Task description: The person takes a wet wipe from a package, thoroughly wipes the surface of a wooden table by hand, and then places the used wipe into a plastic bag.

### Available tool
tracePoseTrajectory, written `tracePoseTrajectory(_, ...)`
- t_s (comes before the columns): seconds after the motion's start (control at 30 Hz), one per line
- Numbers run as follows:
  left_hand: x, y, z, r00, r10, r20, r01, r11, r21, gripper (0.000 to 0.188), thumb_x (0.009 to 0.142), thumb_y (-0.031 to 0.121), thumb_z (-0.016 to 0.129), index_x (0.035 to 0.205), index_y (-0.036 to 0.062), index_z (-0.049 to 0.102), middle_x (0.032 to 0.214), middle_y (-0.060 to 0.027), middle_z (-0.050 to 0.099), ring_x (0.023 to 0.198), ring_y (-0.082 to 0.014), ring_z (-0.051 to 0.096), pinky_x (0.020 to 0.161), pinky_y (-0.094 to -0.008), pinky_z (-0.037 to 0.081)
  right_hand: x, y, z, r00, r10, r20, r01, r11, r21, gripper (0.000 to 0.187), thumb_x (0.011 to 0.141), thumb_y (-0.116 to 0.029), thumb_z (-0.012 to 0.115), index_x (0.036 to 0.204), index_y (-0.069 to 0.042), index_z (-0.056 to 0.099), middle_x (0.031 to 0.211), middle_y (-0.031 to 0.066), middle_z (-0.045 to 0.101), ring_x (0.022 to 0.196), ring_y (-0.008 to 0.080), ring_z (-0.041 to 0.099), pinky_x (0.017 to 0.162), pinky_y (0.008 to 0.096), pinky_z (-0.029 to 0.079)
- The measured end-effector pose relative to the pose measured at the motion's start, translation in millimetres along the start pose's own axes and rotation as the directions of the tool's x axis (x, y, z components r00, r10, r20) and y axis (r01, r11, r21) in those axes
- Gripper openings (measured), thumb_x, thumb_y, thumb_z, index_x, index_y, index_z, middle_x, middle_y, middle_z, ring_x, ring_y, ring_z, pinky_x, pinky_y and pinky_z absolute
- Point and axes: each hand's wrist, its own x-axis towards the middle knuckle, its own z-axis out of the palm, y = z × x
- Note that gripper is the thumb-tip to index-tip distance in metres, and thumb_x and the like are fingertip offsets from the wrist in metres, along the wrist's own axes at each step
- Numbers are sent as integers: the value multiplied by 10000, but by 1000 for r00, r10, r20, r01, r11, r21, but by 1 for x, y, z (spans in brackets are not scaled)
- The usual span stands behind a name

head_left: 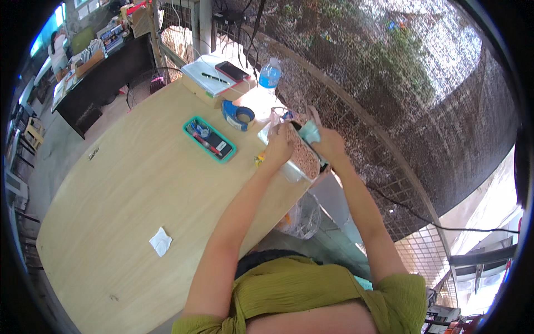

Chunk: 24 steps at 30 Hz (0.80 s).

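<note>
At the table's right edge lies a brown-patterned bag or pouch (305,158) with a dark opening along its right side. My left hand (280,146) is closed at its upper left edge, fingers bent over the rim. My right hand (331,146) is over the dark opening, closed on a pale teal, soft-looking piece (310,132); whether it is cloth or a packet I cannot tell. Clear plastic shows beneath the bag. Beside my left hand is a small yellow item (260,159). Small things behind the bag are partly hidden by my fingers.
A teal tray (209,139) with pens stands left of my hands. Behind are a blue tape dispenser (238,115), a water bottle (270,74), and a phone (232,71) on papers. White paper (161,241) lies on the table (128,195). A mesh fence (356,106) borders the right.
</note>
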Motion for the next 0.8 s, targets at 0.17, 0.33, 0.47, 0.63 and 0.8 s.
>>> tracePoseTrajectory(0.17, 47, -69, 20, 999, -26, -34, 20, 987, -161, 369, 891, 223, 571, 1217, 53, 532, 1184, -273, 552, 1038, -447, 569, 916, -512, 457, 37, -6, 56, 889, -333, -314, 332, 941, -59, 493, 767, -139, 646, 1255, -87, 594, 1213, 196, 609, 1097, 367, 596, 946, 450, 477)
tracePoseTrajectory(0.33, 68, -93, 14, 850, -401, 342, 514, 776, -365, 342, 941, 216, 493, 1244, 67, 544, 1051, -184, 624, 855, -285, 659, 608, -406, 550, 10, 11, 42, 839, -474, -269, 537, 633, 559, 495, 804, -18, 564, 1292, -90, 596, 1254, 178, 607, 1155, 340, 574, 1020, 401, 437)
tracePoseTrajectory(0.47, 87, -92, 21, 850, -263, 457, 394, 892, -219, 452, 938, 193, 462, 1387, 149, 493, 1062, -163, 650, 717, -243, 674, 541, -383, 565, 30, 36, 61, 946, -323, 32, 274, 846, 459, 496, 828, -15, 541, 1316, -95, 580, 1318, 147, 583, 1252, 284, 524, 1064, 363, 389)
tracePoseTrajectory(0.63, 133, -109, 22, 754, -372, 541, 467, 883, -44, 306, 899, 160, 506, 1151, 50, 641, 870, -146, 673, 667, -269, 673, 510, -399, 567, 64, 29, 87, 844, -438, 310, 157, 754, 638, 483, 953, -299, 563, 1397, -118, 508, 1455, 114, 469, 1368, 279, 389, 1123, 358, 300)
tracePoseTrajectory(0.8, 146, -64, 27, 672, -431, 603, 211, 891, 402, 265, 849, 155, 550, 1017, -4, 677, 1037, -160, 679, 826, -301, 680, 633, -454, 545, 44, 40, 82, 961, -238, 144, 91, 759, 645, 516, 929, -364, 600, 1365, -97, 525, 1391, 127, 505, 1363, 304, 376, 1123, 373, 284)
